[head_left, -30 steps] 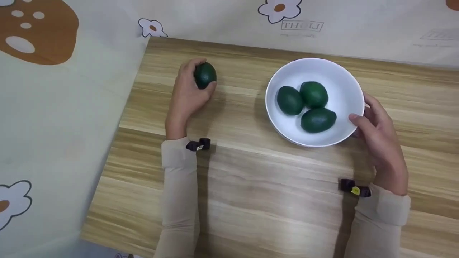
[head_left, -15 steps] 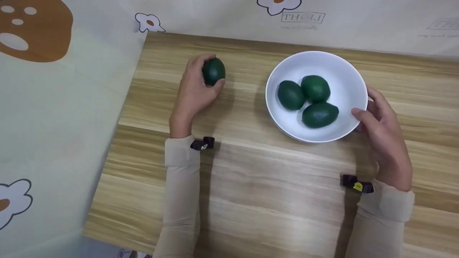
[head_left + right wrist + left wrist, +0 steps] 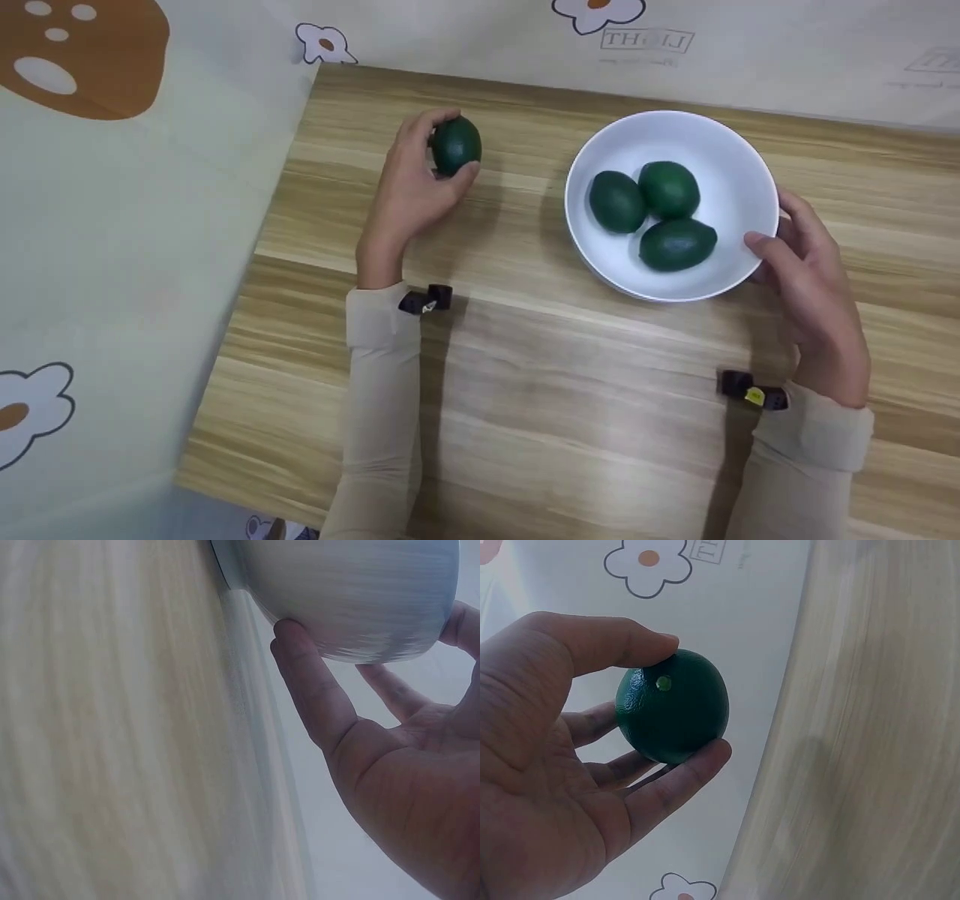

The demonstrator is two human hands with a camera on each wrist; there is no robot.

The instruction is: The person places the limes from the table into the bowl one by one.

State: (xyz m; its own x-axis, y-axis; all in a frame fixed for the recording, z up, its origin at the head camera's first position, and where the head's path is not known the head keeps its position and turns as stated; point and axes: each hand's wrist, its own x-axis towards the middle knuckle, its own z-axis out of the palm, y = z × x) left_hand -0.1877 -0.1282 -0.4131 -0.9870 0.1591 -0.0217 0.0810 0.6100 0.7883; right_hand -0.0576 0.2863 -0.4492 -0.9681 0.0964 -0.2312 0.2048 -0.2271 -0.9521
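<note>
In the head view my left hand (image 3: 416, 184) pinches a dark green lime (image 3: 457, 145) between thumb and fingers, over the left part of the table. The left wrist view shows this lime (image 3: 676, 709) close up, with a pale spot on its skin and fingers on two sides of it. To the right, a white bowl (image 3: 739, 180) has three more dark green limes (image 3: 677, 244) in it, lying together. My right hand (image 3: 817, 277) grips the bowl's right side, thumb over the rim. Seen from the right wrist, its fingers (image 3: 315, 686) lie against the bowl's outer wall (image 3: 352, 600).
Both stand over a wooden-patterned table (image 3: 555, 375), whose left edge slants down the head view. Behind and left of it spreads a pale cloth (image 3: 187, 225) printed with flowers and a brown shape. A small dark device (image 3: 426, 300) sits at the left cuff, another (image 3: 754, 391) at the right.
My left hand has carried the lime a little to the right, toward the bowl. The right hand keeps its grip on the bowl, and the head view has shifted slightly.
</note>
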